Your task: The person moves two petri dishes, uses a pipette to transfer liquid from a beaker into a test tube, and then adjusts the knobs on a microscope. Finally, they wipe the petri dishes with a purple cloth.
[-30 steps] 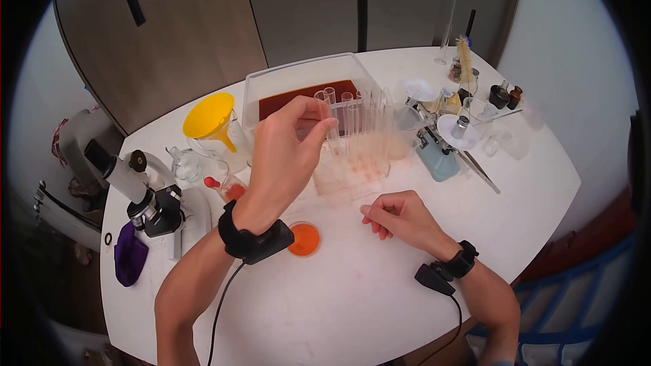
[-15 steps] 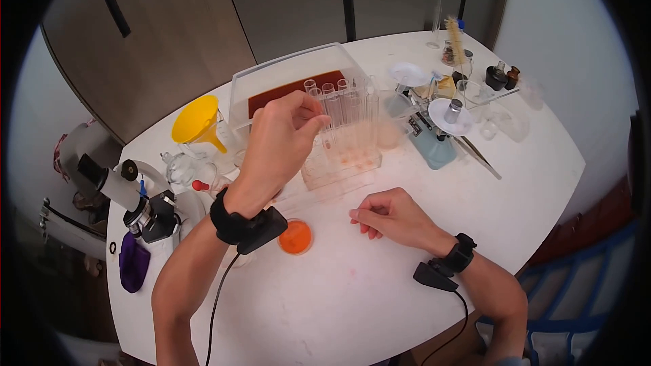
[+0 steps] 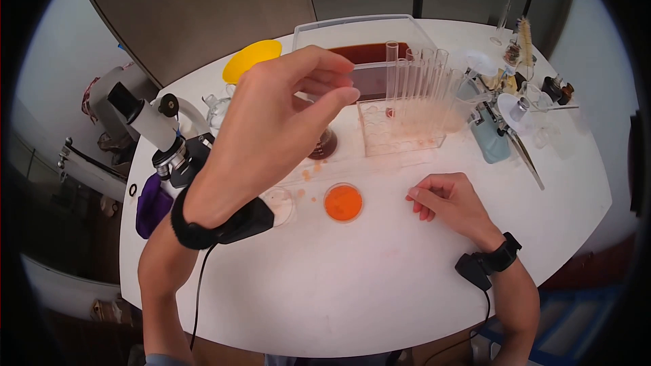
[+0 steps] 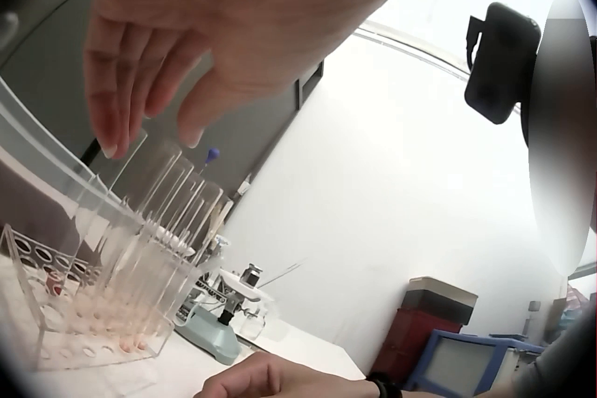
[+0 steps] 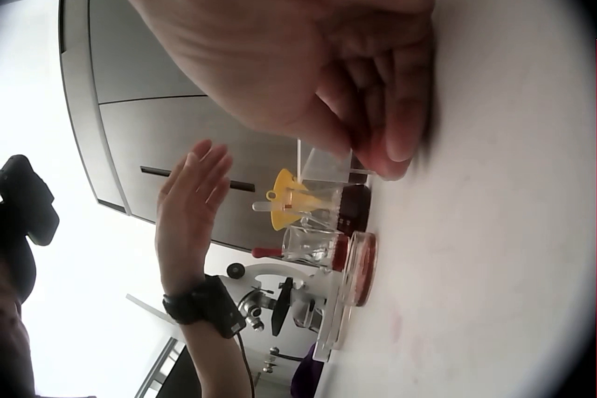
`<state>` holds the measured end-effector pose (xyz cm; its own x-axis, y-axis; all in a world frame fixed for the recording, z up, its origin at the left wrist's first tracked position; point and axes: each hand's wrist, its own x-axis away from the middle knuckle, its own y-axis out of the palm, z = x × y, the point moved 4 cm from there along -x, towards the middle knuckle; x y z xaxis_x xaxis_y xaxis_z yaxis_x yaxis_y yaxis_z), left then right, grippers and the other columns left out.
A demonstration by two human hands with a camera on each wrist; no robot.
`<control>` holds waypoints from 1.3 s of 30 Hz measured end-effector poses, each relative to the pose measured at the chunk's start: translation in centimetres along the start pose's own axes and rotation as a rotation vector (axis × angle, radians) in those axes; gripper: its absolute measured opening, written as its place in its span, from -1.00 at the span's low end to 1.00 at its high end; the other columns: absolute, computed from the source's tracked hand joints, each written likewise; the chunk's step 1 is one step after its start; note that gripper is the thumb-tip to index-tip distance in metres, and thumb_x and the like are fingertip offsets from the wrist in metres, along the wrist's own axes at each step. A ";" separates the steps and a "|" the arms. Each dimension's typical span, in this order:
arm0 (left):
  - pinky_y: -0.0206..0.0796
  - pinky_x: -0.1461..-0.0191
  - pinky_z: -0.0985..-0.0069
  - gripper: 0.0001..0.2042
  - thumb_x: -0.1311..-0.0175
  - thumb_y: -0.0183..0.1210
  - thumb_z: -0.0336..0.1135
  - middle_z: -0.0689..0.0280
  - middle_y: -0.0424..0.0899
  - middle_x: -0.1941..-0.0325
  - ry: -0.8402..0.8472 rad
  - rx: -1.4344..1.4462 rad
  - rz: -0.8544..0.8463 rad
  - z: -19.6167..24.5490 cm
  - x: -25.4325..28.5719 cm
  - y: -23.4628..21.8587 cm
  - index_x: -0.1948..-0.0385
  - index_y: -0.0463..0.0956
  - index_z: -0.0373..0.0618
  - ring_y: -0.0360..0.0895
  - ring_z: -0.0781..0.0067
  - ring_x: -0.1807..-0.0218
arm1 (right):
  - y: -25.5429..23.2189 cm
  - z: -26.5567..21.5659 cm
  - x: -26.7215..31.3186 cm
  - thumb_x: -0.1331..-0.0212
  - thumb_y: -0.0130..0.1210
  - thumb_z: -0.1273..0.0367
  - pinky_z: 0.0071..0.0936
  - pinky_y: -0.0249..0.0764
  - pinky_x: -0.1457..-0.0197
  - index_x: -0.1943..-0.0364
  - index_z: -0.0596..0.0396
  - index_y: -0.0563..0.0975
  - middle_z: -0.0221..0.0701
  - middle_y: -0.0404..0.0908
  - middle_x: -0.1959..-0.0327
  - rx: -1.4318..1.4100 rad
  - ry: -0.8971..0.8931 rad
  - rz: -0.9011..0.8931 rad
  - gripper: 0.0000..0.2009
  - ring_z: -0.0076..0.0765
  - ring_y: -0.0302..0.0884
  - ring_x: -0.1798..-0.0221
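Note:
In the head view my left hand (image 3: pixel 278 108) hovers left of the test tubes, thumb and fingers apart with nothing between them. The left wrist view has its fingertips just over the tube tops. Several clear test tubes (image 3: pixel 411 85) stand upright in a transparent rack (image 3: pixel 400 144); the leftmost tall tube (image 3: pixel 392 71) has something reddish at its base. My right hand (image 3: pixel 451 207) rests on the table, fingers loosely curled and holding nothing. Left of it lies a round dish of orange material (image 3: pixel 344 203). A flask of dark liquid (image 3: pixel 325 146) is partly hidden behind my left hand.
A microscope (image 3: pixel 152 125) and a purple cloth (image 3: pixel 152 207) are at the left. The yellow funnel (image 3: pixel 251 59) and a clear plastic bin (image 3: pixel 363 24) stand behind. At the right is a balance scale (image 3: pixel 491 137) with tweezers (image 3: pixel 529 163). A shallow clear dish (image 3: pixel 279 205) lies near my left wrist.
My left hand has spread its fingertips and drawn away from the test tubes, having been close in at them before. The head view has shifted; my right hand stays resting on the table.

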<state>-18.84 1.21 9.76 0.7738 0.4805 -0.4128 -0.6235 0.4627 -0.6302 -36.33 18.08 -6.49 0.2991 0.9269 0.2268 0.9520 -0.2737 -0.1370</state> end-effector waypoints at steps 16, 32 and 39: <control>0.50 -0.25 0.22 -0.49 -0.12 0.47 -0.37 0.08 0.53 -0.31 -0.181 -0.226 -0.158 -8.9 16.8 -3.1 -0.14 0.53 -0.17 0.57 -0.06 -0.23 | 8.6 -6.9 -0.2 0.06 0.52 0.39 -0.29 0.57 0.03 0.02 0.20 0.59 -0.22 0.55 0.09 0.861 -0.516 0.064 -0.52 -0.07 0.57 0.10; 0.49 -0.03 0.28 -0.60 -0.04 0.51 -0.41 0.16 0.57 0.07 -0.105 -0.249 -0.201 -9.6 16.4 -3.4 0.06 0.61 -0.23 0.52 0.11 0.01 | 10.7 -6.9 -2.8 0.11 0.53 0.36 -0.26 0.54 -0.20 -0.13 0.30 0.53 -0.13 0.52 -0.02 1.029 -0.389 -0.133 -0.35 -0.01 0.50 -0.13; 0.47 0.00 0.30 -0.63 -0.05 0.51 -0.40 0.18 0.57 0.12 -0.127 -0.253 -0.192 -9.7 16.5 -3.0 0.10 0.62 -0.25 0.52 0.12 0.03 | 10.6 -7.2 -2.7 0.09 0.52 0.35 -0.27 0.57 -0.17 -0.13 0.32 0.53 -0.14 0.52 -0.01 1.059 -0.396 -0.150 -0.36 -0.04 0.49 -0.15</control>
<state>-3.14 0.49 -1.51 0.8445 0.4986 -0.1952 -0.4076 0.3621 -0.8383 -26.58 10.83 -1.57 -0.0329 0.9993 0.0151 0.3874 0.0267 -0.9215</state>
